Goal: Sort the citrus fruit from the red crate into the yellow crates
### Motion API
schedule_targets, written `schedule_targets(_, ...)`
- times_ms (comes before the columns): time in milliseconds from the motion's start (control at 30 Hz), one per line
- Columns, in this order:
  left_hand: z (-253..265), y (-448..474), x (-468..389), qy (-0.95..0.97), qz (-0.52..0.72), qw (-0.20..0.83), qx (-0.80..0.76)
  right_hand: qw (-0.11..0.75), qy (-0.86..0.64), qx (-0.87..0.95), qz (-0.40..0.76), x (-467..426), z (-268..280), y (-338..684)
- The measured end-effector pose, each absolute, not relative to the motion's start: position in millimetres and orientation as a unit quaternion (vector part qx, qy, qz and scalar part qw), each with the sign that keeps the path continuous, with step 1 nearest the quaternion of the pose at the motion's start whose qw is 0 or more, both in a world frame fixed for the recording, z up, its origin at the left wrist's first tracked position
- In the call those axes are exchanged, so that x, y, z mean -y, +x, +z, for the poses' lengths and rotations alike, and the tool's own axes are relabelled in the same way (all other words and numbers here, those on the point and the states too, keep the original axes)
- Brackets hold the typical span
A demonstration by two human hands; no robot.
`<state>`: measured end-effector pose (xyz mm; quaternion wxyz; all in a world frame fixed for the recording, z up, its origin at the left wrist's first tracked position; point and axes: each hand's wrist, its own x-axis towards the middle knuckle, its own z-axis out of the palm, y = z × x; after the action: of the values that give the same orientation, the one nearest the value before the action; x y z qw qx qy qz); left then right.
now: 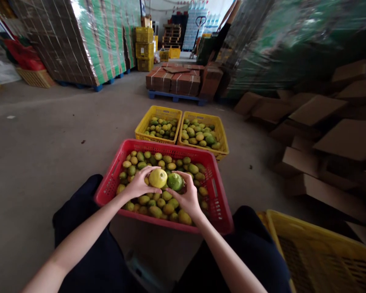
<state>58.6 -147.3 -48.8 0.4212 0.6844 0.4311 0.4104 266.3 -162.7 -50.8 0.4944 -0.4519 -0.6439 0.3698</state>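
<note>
My left hand (pixel 143 182) is closed around a yellow lemon (pixel 157 178), thumb below and fingers above. Beside it, my right hand (pixel 187 195) grips a green lemon (pixel 175 182) in the same way. The two fruits are held side by side, close together, over a red plastic crate (pixel 221 203). Many yellow and green lemons (pixel 155 211) fill that crate beneath my hands. The crate stands in front of me between my knees.
Two yellow crates (pixel 222 132) of similar fruit stand just beyond the red one. Another yellow crate (pixel 323 244) is at my right. Cardboard boxes (pixel 350 138) lie in a heap on the right. Flattened cartons (pixel 172 81) rest on a blue pallet (pixel 177 97) ahead, between tall wrapped stacks (pixel 88 44).
</note>
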Motion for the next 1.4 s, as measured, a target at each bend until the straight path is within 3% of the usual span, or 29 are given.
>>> schedule_targets(167, -37, 58, 153, 0.747, 0.401, 0.3, -0.438, 0.518, -0.435, 0.67, 0.307, 168, -51, 265)
schedule_targets(433, -43, 62, 152, 0.746, 0.428, 0.288, -0.421, 0.547, -0.405, 0.696, 0.23, 169, -51, 264)
schedule_targets(1000, -45, 61, 152, 0.744, 0.446, 0.291, -0.403, 0.545, -0.396, 0.705, 0.225, 170, -53, 264)
schedule_targets(1133, -46, 61, 152, 0.69, 0.433, 0.404, -0.417, 0.525, -0.44, 0.653, 0.324, 168, -47, 265)
schedule_targets(1400, -56, 80, 156, 0.349, 0.348, 0.736, -0.464, 0.409, -0.459, 0.278, 0.738, 165, -42, 253)
